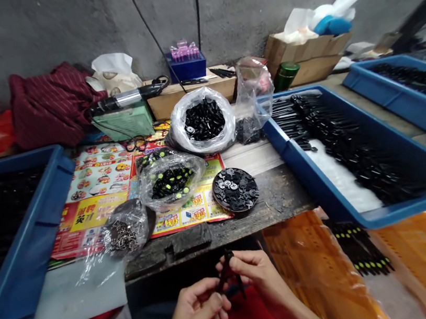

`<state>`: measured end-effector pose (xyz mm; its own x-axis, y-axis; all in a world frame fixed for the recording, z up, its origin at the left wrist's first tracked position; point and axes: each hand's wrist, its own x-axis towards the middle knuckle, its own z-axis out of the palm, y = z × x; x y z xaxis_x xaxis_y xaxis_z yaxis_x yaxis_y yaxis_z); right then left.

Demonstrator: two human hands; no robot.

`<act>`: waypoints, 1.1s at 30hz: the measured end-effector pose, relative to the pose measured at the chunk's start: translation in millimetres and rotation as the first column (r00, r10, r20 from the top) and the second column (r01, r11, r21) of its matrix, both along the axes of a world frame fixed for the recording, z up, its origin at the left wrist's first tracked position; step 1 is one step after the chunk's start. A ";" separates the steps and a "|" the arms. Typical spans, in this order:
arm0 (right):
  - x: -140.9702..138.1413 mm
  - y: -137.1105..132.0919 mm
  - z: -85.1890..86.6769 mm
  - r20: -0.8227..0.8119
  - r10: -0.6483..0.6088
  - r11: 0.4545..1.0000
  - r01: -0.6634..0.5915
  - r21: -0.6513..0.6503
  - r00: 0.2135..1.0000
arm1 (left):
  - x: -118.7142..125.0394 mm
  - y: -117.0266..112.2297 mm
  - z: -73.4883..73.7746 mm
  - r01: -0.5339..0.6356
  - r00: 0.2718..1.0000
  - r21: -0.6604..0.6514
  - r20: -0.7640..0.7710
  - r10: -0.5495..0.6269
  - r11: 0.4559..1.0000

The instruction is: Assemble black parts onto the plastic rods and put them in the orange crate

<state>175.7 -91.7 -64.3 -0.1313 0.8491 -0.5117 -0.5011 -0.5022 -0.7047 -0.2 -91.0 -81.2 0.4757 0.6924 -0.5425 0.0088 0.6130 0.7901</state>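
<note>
My right hand (252,269) pinches the top of a slim black part (225,269) with two narrow legs pointing down. Fingers of my left hand (204,308) are curled round its lower left end. Fingers hide some of the part, so its exact kind cannot be made out. Both hands are over my lap, just below the bench edge. Nearest on the bench is a round dish (239,209) of small dark discs. Behind it are a plastic bag (155,202) of black pieces with yellow-green dots and a larger bag (229,138) of black pieces. A bag of small metal parts (123,235) lies to the left.
Blue trays hold black parts at left (49,195), right (307,180) and far right (394,94). Along the wall stand a cardboard box (305,56), a blue box (188,69) and a cylindrical tool (125,99). Orange crates (310,262) are below right.
</note>
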 end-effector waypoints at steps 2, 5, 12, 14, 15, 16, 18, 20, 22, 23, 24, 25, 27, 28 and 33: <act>0.1 -0.9 0.4 -0.012 -0.031 0.998 0.030 -0.054 0.999 | 0.9 -0.4 -1.1 0.029 0.999 0.042 -0.025 -0.028 0.999; 1.6 -2.2 -1.6 -0.003 -0.049 0.996 0.049 -0.081 0.999 | -0.1 2.8 4.6 0.061 0.990 0.164 -0.139 -0.038 0.985; 4.6 -9.4 -7.2 0.138 0.052 0.996 -0.062 0.066 0.989 | 1.2 19.9 35.0 -0.019 0.959 0.395 -0.252 0.128 0.919; 3.6 -11.4 -6.4 0.168 0.100 0.989 -0.117 0.093 0.981 | 3.6 24.1 40.2 0.009 0.962 0.406 -0.252 0.103 0.914; 3.0 -12.1 -5.7 0.178 0.127 0.984 -0.147 0.105 0.976 | 4.5 25.7 41.9 0.023 0.964 0.408 -0.253 0.088 0.913; 2.3 -12.7 -5.0 0.182 0.155 0.978 -0.177 0.113 0.971 | 5.2 27.1 43.1 0.041 0.964 0.408 -0.256 0.071 0.912; 1.1 -13.4 -3.4 0.178 0.201 0.967 -0.225 0.124 0.963 | 5.6 29.0 44.5 0.080 0.960 0.414 -0.276 0.041 0.907; 0.3 -13.6 -2.0 0.174 0.222 0.962 -0.245 0.123 0.960 | 4.7 30.3 44.9 0.119 0.954 0.426 -0.301 0.016 0.897; -0.1 -13.4 -0.8 0.167 0.233 0.960 -0.253 0.116 0.958 | 3.3 31.8 45.0 0.136 0.951 0.435 -0.308 0.005 0.890; 0.0 -13.3 -0.2 0.162 0.239 0.959 -0.258 0.113 0.957 | 2.5 32.7 44.9 0.139 0.953 0.433 -0.304 0.000 0.891; 0.3 -13.2 0.3 0.154 0.249 0.957 -0.267 0.109 0.956 | 1.7 33.8 44.8 0.139 0.955 0.424 -0.298 -0.007 0.895; 0.6 -13.1 1.0 0.140 0.265 0.954 -0.280 0.104 0.954 | 1.0 35.0 44.7 0.141 0.957 0.408 -0.291 -0.018 0.902; 1.4 -13.3 2.1 0.095 0.297 0.949 -0.305 0.079 0.950 | -0.6 37.6 44.4 0.151 0.961 0.363 -0.272 -0.050 0.919; 1.7 -13.6 2.5 0.060 0.314 0.946 -0.317 0.059 0.947 | -1.3 38.8 44.2 0.158 0.963 0.338 -0.260 -0.069 0.928; 1.5 -15.3 -0.1 -0.057 0.314 0.949 -0.315 -0.019 0.948 | -3.0 41.7 44.6 0.176 0.964 0.281 -0.243 -0.108 0.943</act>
<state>177.2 -107.1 -64.4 -0.4170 0.7461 -0.5190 -0.3505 -0.6589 -0.6656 -3.2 -49.3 -36.6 0.4728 0.7722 -0.4245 0.2735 0.3293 0.9037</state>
